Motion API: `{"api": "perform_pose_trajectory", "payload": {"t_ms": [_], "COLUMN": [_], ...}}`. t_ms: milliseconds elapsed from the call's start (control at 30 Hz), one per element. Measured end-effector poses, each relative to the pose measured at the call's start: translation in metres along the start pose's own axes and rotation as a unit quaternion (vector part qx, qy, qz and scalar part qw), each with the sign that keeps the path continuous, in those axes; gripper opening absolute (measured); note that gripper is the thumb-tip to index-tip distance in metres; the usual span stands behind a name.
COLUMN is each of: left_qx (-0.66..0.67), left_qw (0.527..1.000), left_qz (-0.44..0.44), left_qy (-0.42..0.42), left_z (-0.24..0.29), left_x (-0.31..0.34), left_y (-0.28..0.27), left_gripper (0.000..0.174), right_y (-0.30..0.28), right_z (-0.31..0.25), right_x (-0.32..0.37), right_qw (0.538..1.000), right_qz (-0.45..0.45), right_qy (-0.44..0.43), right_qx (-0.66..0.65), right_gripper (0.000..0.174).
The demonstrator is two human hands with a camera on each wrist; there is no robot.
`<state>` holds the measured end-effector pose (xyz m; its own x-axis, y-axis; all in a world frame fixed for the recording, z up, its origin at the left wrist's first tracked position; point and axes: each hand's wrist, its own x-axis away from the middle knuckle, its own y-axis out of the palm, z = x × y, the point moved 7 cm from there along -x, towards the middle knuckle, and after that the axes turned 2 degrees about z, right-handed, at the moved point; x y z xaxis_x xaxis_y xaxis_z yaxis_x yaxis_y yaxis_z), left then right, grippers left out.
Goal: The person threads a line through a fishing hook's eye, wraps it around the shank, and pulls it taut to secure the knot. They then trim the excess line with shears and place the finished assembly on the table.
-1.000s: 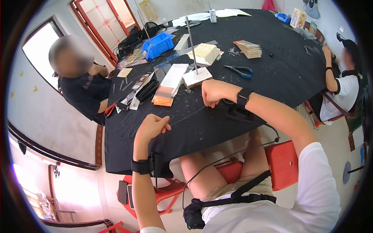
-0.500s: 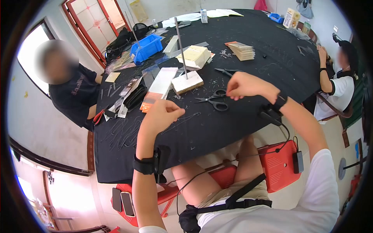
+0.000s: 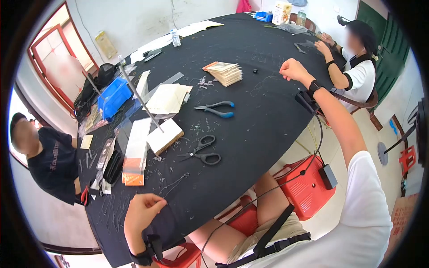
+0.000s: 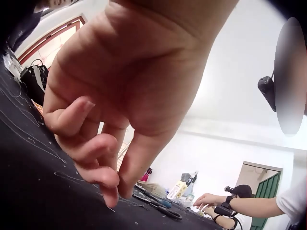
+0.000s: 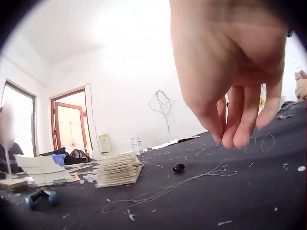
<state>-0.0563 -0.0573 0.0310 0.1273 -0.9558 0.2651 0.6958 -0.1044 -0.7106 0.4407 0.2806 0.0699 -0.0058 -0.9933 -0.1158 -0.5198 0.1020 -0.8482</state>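
My left hand (image 3: 143,214) is low over the table's near left part, with thumb and forefinger pinched on a thin dark thread (image 3: 175,185) that trails to a looped end. In the left wrist view, a short bit of thread shows at the fingertips (image 4: 111,199), while the other fingers curl loosely. My right hand (image 3: 295,70) reaches far out to the right, fingers pointing down with the tips close together. Nothing shows between them. Below and beside it, loose threads (image 5: 177,186) lie on the black cloth near a small black round object (image 5: 178,168).
Black-handled scissors (image 3: 203,151), blue-handled pliers (image 3: 216,108) and a stack of cards (image 3: 225,73) lie mid-table. Left of them, a metal rod rises from a white block (image 3: 166,137). A blue bin (image 3: 114,99) stands farther back. Two people sit at the table's sides.
My right hand has left the thread stretched between both hands and swung far right over the loose threads. My left hand stays low at the near left. The head view has turned right.
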Motion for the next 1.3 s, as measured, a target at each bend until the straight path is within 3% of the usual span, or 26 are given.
{"api": "perform_pose_trajectory", "payload": {"t_ms": [167,200,400,467,600,700,733,800,867,933,1100,1233,1300], "left_qx": [0.035,0.059,0.145,0.191,0.237,0.404,0.407,0.506,0.524,0.396,0.336,0.362,0.352], "left_qw": [0.998,0.998,0.983,0.973,0.958,0.897,0.896,0.834,0.819,0.885,0.894,0.886,0.902], "left_qz": [-0.006,0.003,0.107,0.126,0.157,0.149,0.149,0.168,0.186,0.232,0.297,0.286,0.251], "left_qy": [-0.042,-0.017,0.034,0.011,0.033,0.097,0.094,0.143,0.138,0.079,0.020,0.033,-0.006], "left_z": [-0.008,0.001,0.008,0.017,-0.002,-0.030,-0.038,-0.048,-0.054,-0.055,-0.058,-0.061,-0.065], "left_x": [-0.001,-0.003,-0.006,-0.002,-0.013,-0.015,-0.014,-0.013,-0.012,-0.010,-0.004,-0.006,-0.007], "left_y": [-0.001,-0.005,-0.057,-0.070,-0.083,-0.089,-0.090,-0.098,-0.098,-0.098,-0.101,-0.103,-0.099], "left_gripper": [0.015,0.015,0.020,0.019,0.015,0.009,0.009,0.007,0.013,0.017,0.025,0.031,0.036], "right_y": [0.017,0.025,0.096,0.115,0.164,0.190,0.198,0.216,0.231,0.235,0.240,0.244,0.245], "right_z": [-0.003,-0.021,-0.186,-0.250,-0.334,-0.378,-0.387,-0.399,-0.406,-0.411,-0.418,-0.420,-0.422], "right_x": [-0.006,0.003,0.101,0.149,0.218,0.255,0.265,0.278,0.288,0.295,0.302,0.303,0.304], "right_qw": [0.999,0.997,0.937,0.888,0.834,0.795,0.783,0.776,0.763,0.755,0.747,0.737,0.734], "right_qz": [-0.007,-0.023,-0.224,-0.245,-0.298,-0.310,-0.303,-0.297,-0.308,-0.303,-0.279,-0.293,-0.288], "right_qy": [-0.046,-0.068,-0.228,-0.368,-0.459,-0.520,-0.543,-0.556,-0.567,-0.580,-0.601,-0.604,-0.610], "right_qx": [-0.023,-0.037,-0.143,-0.129,-0.073,-0.040,-0.024,0.012,0.029,0.029,0.060,0.076,0.078], "right_gripper": [0.012,0.012,0.012,0.012,0.015,0.014,0.014,0.016,0.020,0.022,0.021,0.015,0.012]}}
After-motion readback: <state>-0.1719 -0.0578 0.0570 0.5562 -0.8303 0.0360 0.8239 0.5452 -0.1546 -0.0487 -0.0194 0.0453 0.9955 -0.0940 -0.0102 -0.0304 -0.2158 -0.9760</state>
